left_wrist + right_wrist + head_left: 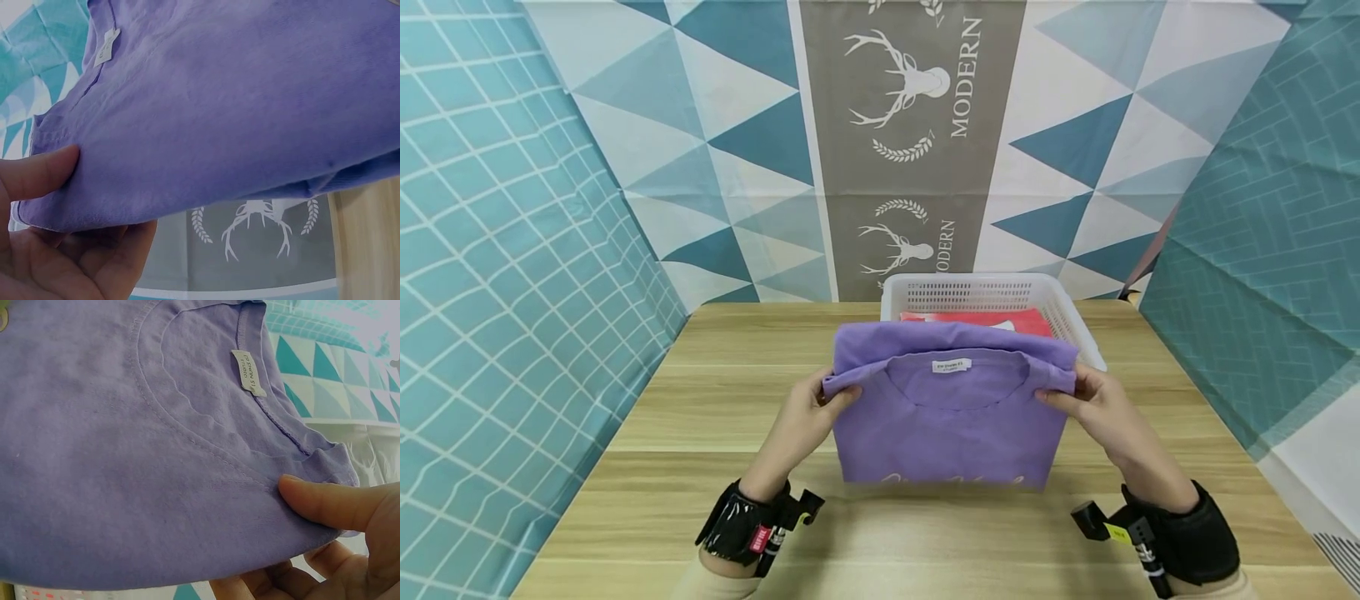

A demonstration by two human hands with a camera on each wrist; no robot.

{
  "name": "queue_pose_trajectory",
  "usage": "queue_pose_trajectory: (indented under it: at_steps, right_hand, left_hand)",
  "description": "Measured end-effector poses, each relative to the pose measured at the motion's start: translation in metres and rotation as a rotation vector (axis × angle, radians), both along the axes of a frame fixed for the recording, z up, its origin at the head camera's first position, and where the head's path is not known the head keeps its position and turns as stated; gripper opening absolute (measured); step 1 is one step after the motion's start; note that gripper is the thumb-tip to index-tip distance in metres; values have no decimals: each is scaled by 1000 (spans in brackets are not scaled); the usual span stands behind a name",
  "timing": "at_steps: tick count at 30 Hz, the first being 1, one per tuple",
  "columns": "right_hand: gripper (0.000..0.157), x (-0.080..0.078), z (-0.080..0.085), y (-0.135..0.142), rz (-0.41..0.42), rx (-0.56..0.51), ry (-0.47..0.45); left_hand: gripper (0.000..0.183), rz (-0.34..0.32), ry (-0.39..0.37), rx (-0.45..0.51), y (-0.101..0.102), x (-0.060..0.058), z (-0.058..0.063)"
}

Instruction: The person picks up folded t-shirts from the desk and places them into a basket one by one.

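A folded purple T-shirt hangs between both hands above the table, its round neckline facing up with a white label inside the collar. My left hand pinches the shirt's left shoulder corner, thumb in front and fingers behind the cloth. At the opposite shoulder, my right hand pinches the fabric the same way. In the right wrist view the thumb lies on the cloth beside the collar seam. Pale lettering runs along the shirt's lower edge in the head view.
Behind the shirt stands a white perforated plastic basket with a red item inside, partly covered by the shirt in this view. The wooden table extends to patterned cloth hangings at the back and sides.
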State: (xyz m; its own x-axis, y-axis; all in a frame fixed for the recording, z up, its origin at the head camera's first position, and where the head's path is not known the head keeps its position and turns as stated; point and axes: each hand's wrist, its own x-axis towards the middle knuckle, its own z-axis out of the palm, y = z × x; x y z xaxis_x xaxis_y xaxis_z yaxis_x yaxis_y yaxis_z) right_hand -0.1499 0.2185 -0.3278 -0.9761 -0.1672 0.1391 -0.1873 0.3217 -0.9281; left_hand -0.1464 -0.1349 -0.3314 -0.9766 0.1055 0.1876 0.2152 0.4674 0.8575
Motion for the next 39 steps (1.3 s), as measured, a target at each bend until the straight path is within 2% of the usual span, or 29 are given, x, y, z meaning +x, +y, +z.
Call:
queue_pose_trajectory:
  at_steps: [9,14,20,23,27,34,39]
  right_hand:
    - [32,-12,14,8,-63,29,-25]
    - [31,-17,22,11,-108,31,-4]
    - [36,-25,32,15,-105,-9,45]
    - [29,-30,39,18,-120,20,44]
    - [20,-35,47,21,-162,94,42]
    - [20,-46,56,24,-228,97,42]
    - [19,-60,64,24,-285,93,79]
  left_hand:
    - [11,9,60,10,11,-20,12]
    - [12,14,97,29,18,-29,19]
    - [12,4,128,35,25,-40,29]
    - [12,2,146,30,27,-46,35]
    - [14,-2,172,17,32,-54,42]
    - [14,-34,198,44,41,-70,48]
    - [15,-17,205,43,49,-85,57]
